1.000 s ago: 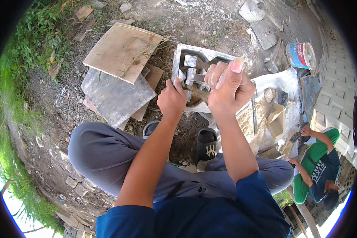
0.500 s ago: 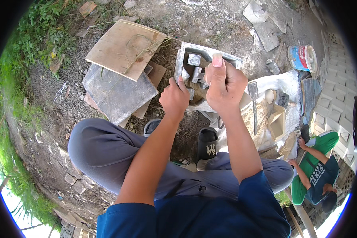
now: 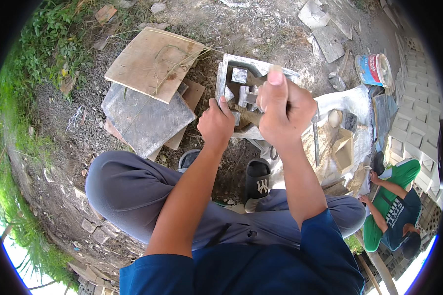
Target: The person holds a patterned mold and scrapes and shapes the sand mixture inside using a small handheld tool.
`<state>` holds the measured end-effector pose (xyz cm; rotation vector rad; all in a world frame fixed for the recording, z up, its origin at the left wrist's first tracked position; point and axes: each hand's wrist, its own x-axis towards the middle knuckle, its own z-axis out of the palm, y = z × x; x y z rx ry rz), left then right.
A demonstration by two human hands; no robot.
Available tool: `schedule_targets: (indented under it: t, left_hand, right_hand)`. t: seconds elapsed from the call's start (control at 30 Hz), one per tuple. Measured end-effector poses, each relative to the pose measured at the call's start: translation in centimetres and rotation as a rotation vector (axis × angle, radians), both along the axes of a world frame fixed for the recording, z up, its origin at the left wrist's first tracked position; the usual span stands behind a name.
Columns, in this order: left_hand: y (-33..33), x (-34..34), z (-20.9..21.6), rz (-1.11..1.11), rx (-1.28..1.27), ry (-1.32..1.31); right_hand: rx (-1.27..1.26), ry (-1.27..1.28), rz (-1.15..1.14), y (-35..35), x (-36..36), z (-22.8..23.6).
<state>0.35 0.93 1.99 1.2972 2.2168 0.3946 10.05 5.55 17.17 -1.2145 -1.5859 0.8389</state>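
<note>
A grey rectangular block mould (image 3: 222,76) with several metal block-shaped cores (image 3: 239,75) inside stands in front of me. My left hand (image 3: 215,122) is closed on its near left side, thumb along the edge. Above its right part, my right hand (image 3: 286,112) makes a fist with the thumb up. Whatever that fist holds is hidden, and the hand covers the mould's right end. Beside the mould, sand (image 3: 325,147) lies on a white sack (image 3: 352,101), with a long flat metal bar (image 3: 316,142) on it.
Boards (image 3: 152,61) and a grey slab (image 3: 142,118) are stacked at left. A paint bucket (image 3: 374,70) stands far right, near stacked patterned blocks (image 3: 413,108). A co-worker (image 3: 394,211) in green trousers sits at lower right. My sandal (image 3: 257,182) is near the mould.
My right fist has shifted slightly right and now covers the top of the metal bar. My left hand stays on the mould.
</note>
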Motion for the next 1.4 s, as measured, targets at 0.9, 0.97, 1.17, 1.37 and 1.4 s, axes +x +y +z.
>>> schedule_targets:
  t: [0.9, 0.97, 1.17, 1.37, 1.4]
  left_hand:
    - [0.1, 0.1, -0.4, -0.022, 0.032, 0.047]
    - [0.4, 0.2, 0.0, 0.0, 0.018, 0.015]
    - [-0.1, 0.1, 0.4, 0.009, -0.006, 0.003]
    - [0.0, 0.4, 0.3, -0.017, -0.002, 0.003]
    - [0.0, 0.5, 0.3, -0.02, -0.004, 0.001]
  right_hand:
    - [-0.259, 0.408, 0.001, 2.9, 0.0, -6.3]
    - [-0.242, 0.581, 0.019, 3.1, 0.7, -3.5]
    - [-0.126, 0.705, 0.074, 2.8, 0.8, 2.2]
    - [-0.081, 0.511, 0.098, 2.5, 1.3, 1.2]
    - [-0.082, 0.509, 0.094, 2.7, 1.4, 0.5]
